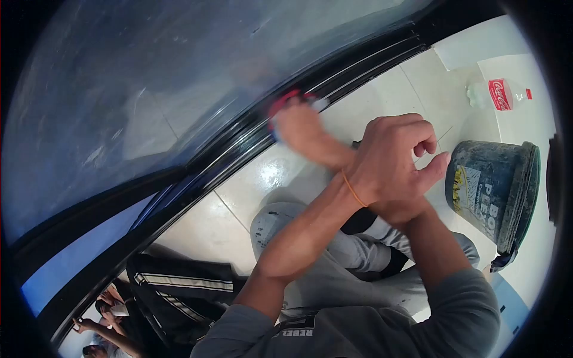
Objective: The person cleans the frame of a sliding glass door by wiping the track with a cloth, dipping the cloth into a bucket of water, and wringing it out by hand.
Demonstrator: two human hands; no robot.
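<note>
My right hand (pixel 301 131) is blurred and closed round a small red and dark object (pixel 291 100), whose kind I cannot make out. It presses at the dark ridged lower edge (pixel 239 140) of a glossy blue-grey panel (pixel 137 77). Crossing over my right forearm, my left hand (pixel 394 152) is in the air with an orange band at its wrist. Its fingers are bent, the thumb stands apart, and nothing shows between them.
At the right stands a dirty dark bucket (pixel 492 191), with a red-labelled bottle (pixel 500 94) beyond it. A black striped garment (pixel 179 289) lies lower left on the tiled floor (pixel 206 230). Other people (pixel 113 328) show at the bottom left.
</note>
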